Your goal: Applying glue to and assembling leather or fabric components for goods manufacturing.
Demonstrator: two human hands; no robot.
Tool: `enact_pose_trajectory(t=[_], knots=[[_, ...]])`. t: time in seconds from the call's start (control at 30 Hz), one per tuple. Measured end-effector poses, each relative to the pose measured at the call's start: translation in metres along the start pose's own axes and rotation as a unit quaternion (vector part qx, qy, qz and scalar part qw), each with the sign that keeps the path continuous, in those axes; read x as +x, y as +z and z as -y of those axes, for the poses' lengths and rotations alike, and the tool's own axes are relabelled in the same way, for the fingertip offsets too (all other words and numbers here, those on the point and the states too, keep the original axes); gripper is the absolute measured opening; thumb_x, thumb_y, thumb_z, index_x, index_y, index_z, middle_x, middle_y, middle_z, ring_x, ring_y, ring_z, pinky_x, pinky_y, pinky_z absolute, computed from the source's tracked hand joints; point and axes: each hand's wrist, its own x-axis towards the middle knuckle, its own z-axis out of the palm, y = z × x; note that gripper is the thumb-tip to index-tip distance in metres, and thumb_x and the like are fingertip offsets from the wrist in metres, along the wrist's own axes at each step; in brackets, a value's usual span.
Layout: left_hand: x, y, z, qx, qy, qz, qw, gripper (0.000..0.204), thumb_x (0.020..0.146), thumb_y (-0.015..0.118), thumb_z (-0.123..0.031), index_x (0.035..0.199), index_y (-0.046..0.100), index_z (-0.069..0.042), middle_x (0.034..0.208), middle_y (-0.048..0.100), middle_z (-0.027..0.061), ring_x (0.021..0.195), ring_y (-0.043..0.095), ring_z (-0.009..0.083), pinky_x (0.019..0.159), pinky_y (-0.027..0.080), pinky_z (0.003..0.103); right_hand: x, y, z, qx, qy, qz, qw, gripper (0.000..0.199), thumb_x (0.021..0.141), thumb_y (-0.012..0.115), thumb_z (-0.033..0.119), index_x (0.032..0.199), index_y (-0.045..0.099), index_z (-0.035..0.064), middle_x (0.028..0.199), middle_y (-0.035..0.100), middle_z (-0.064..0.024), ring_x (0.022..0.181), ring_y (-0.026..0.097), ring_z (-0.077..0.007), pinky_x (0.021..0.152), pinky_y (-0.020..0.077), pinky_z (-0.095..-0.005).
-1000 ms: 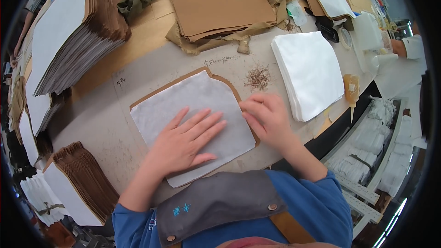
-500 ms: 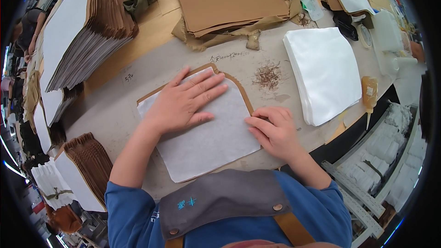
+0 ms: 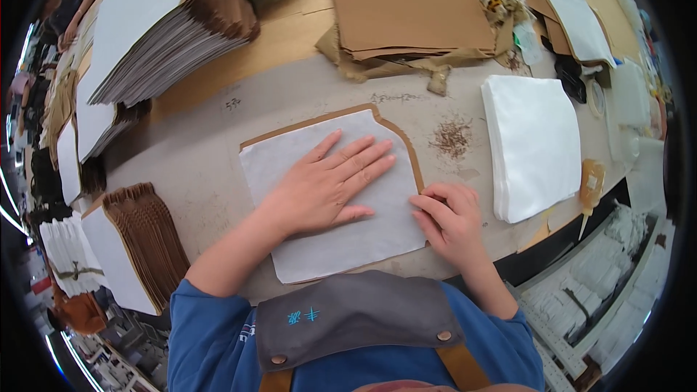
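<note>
left hand (image 3: 327, 185): flat, fingers spread wide, palm pressing down on white sheet (image 3: 319, 247)
right hand (image 3: 450, 221): fingers curled narrow, tips at the sheet's right edge, gripping nothing that shows
white sheet: lies on brown cut piece (image 3: 403, 134), brown rim showing along top and right
place: middle of grey counter (image 3: 196, 174), right before the person
white stack (image 3: 534, 145): right of the hands, apart
brown scraps (image 3: 451, 136): between sheet and white stack
brown-edged piles (image 3: 145, 239): left side
</note>
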Motion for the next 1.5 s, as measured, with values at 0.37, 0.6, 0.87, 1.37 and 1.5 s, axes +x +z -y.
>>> enact_pose_trajectory(t=[0.37,0.6,0.87,1.37,1.5], knots=[[-0.063,0.027,-0.008,0.042,-0.414,-0.147,0.897,0.087,0.100,0.055,-0.049,0.162,0.021,0.001,0.168,0.023,0.0217,0.156,0.022,0.0368,0.125,0.016,0.054,0.004,-0.001,0.004,0.002,0.001,-0.004,1.000,0.021,0.082,0.078,0.011,0.103,0.075,0.0113,0.103,0.067,-0.0019,0.096,0.062,-0.0221,0.089,0.0420,-0.0374],[-0.084,0.043,-0.012,0.078,-0.481,-0.184,0.854,0.087,0.100,0.054,-0.049,0.162,0.020,0.002,0.169,0.022,0.0215,0.157,0.020,0.0378,0.125,0.012,0.057,0.000,-0.007,0.005,-0.004,0.017,0.008,1.000,0.024,0.084,0.077,0.010,0.108,0.074,0.0108,0.105,0.069,-0.0033,0.098,0.063,-0.0234,0.087,0.0427,-0.0377],[-0.090,0.036,-0.008,0.065,-0.415,-0.145,0.896,0.085,0.101,0.053,-0.050,0.163,0.019,-0.002,0.170,0.022,0.0176,0.157,0.020,0.0366,0.126,0.009,0.056,0.003,0.002,0.003,-0.003,0.055,-0.035,0.998,0.056,0.087,0.077,0.025,0.137,0.059,0.0071,0.135,0.059,-0.0116,0.120,0.057,-0.0317,0.103,0.0416,-0.0453],[-0.089,0.041,-0.011,0.084,-0.432,-0.168,0.882,0.084,0.102,0.051,-0.050,0.163,0.020,-0.002,0.170,0.022,0.0162,0.157,0.019,0.0343,0.125,0.013,0.055,0.071,0.061,0.030,-0.111,-0.061,0.169,0.977,0.092,0.095,0.055,0.065,0.161,0.028,0.0068,0.171,0.023,-0.0104,0.158,0.019,-0.0255,0.126,0.0173,-0.0489],[-0.089,0.040,-0.013,0.086,-0.435,-0.164,0.881,0.085,0.101,0.053,-0.049,0.163,0.019,-0.001,0.170,0.022,0.0177,0.157,0.020,0.0354,0.125,0.014,0.055,0.048,0.048,0.013,-0.190,0.063,0.104,0.974,0.097,0.095,0.055,0.066,0.161,0.026,0.0030,0.171,0.019,-0.0133,0.159,0.015,-0.0265,0.126,0.0154,-0.0511]])
